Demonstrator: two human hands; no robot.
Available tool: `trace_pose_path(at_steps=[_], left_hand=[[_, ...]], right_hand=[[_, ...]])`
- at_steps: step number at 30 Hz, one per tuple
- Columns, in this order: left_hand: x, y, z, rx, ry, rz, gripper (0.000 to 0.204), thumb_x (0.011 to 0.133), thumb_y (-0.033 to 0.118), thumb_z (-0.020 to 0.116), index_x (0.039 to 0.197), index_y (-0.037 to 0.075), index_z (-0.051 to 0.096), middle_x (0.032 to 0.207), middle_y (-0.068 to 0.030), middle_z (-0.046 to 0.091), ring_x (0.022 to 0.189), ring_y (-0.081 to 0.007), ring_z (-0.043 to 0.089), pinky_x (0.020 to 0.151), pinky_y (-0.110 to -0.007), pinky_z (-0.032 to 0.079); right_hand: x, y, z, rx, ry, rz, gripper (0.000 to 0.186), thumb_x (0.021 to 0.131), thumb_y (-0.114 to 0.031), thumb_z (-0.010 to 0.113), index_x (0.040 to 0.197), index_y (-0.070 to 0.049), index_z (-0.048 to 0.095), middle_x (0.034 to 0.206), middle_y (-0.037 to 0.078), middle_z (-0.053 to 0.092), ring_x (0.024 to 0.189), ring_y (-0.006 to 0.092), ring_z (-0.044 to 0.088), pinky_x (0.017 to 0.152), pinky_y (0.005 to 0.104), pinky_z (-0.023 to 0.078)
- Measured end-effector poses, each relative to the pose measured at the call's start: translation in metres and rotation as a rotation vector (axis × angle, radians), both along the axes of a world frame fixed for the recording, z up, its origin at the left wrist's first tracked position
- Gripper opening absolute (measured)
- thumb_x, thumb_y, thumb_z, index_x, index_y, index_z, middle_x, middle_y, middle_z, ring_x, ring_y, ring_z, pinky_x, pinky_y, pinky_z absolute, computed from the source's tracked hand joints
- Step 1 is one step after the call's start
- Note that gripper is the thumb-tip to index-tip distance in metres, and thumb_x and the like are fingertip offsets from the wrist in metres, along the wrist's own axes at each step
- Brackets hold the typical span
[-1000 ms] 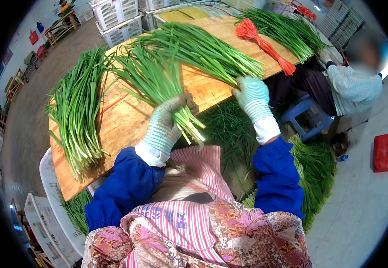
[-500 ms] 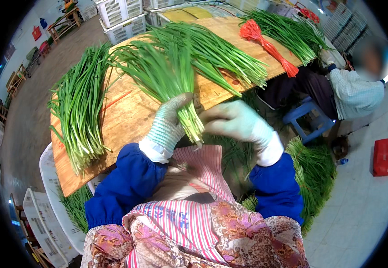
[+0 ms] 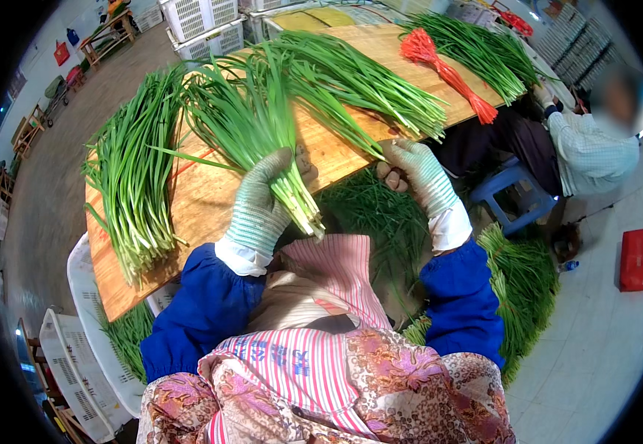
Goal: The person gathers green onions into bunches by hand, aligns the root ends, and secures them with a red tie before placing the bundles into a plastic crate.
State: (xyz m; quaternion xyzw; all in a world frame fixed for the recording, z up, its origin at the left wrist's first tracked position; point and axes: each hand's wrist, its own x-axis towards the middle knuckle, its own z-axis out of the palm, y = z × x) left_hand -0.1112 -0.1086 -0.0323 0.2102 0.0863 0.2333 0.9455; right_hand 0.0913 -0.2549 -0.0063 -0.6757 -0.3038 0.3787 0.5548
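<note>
My left hand (image 3: pixel 262 192), in a striped glove, is wrapped round a bunch of green leafy stalks (image 3: pixel 233 118) near its pale cut ends, with the leaves spreading over the wooden board (image 3: pixel 203 211). My right hand (image 3: pixel 414 170), gloved alike, has its fingers curled at the board's front edge, pinching the ends of a few loose stalks (image 3: pixel 336 118). Behind these lies a wider pile of stalks (image 3: pixel 381 92). Another pile (image 3: pixel 140 170) lies at the board's left. A bundle of red ties (image 3: pixel 447 74) rests toward the right, beside a further pile (image 3: pixel 477 55).
A co-worker (image 3: pixel 588 148) sits at the right by a blue stool (image 3: pixel 514 207). White crates (image 3: pixel 199 15) are stacked behind the board; others (image 3: pixel 77 355) stand at lower left. Stalks (image 3: pixel 521 303) are heaped below at right. A red bag (image 3: pixel 634 259) lies on the floor at right.
My left hand has shifted slightly leftward with its bunch. My right hand reached left toward that bunch, then moved back right and up to the loose stalk ends at the edge.
</note>
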Motion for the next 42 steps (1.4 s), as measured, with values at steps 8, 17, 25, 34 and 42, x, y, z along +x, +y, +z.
trace_pose_path(at_steps=[8, 17, 25, 34, 42], left_hand=[[0.014, -0.022, -0.01, -0.05, 0.022, 0.071, 0.028, 0.09, 0.017, 0.055, 0.113, 0.0, 0.052, 0.1, -0.0163, 0.062, 0.086, -0.03, 0.064, 0.077, -0.044, 0.056], [0.023, -0.033, -0.013, -0.035, 0.215, -0.018, 0.02, 0.082, 0.01, 0.061, 0.1, 0.0, 0.058, 0.08, -0.0114, 0.064, 0.069, -0.0248, 0.065, 0.062, -0.038, 0.057], [0.028, -0.035, -0.01, -0.056, 0.11, -0.06, 0.023, 0.083, 0.009, 0.06, 0.102, -0.001, 0.057, 0.092, -0.0131, 0.064, 0.077, -0.0278, 0.065, 0.07, -0.043, 0.057], [0.029, -0.015, -0.014, -0.154, 0.017, -0.014, 0.02, 0.085, 0.009, 0.054, 0.102, -0.002, 0.054, 0.093, -0.0153, 0.06, 0.082, -0.0281, 0.062, 0.075, -0.041, 0.055], [0.024, -0.001, 0.001, -0.015, 0.136, 0.107, 0.027, 0.083, 0.011, 0.062, 0.106, -0.003, 0.056, 0.096, -0.0143, 0.063, 0.087, -0.0295, 0.064, 0.077, -0.044, 0.056]], right_hand=[[-0.057, -0.007, 0.002, 0.324, 0.498, 0.158, 0.029, 0.089, -0.022, 0.056, 0.106, 0.002, 0.057, 0.074, 0.002, 0.058, 0.053, 0.0083, 0.053, 0.047, 0.0186, 0.044], [-0.061, -0.004, 0.031, -0.145, -0.509, 0.227, 0.032, 0.084, -0.029, 0.061, 0.092, 0.001, 0.066, 0.074, 0.013, 0.066, 0.068, 0.0198, 0.064, 0.066, 0.0312, 0.051], [-0.066, 0.008, 0.009, 0.076, -0.566, -0.065, 0.024, 0.078, -0.021, 0.065, 0.09, 0.0, 0.064, 0.079, 0.016, 0.066, 0.073, 0.026, 0.066, 0.068, 0.0328, 0.051], [-0.088, 0.005, -0.005, 0.632, -0.677, 0.077, 0.014, 0.079, -0.007, 0.062, 0.092, -0.001, 0.063, 0.08, 0.01, 0.062, 0.071, 0.0221, 0.061, 0.065, 0.0317, 0.049], [-0.035, -0.06, -0.009, -0.548, -0.879, 0.471, 0.023, 0.078, -0.022, 0.062, 0.095, -0.006, 0.065, 0.09, 0.014, 0.064, 0.085, 0.0248, 0.063, 0.076, 0.0334, 0.049]])
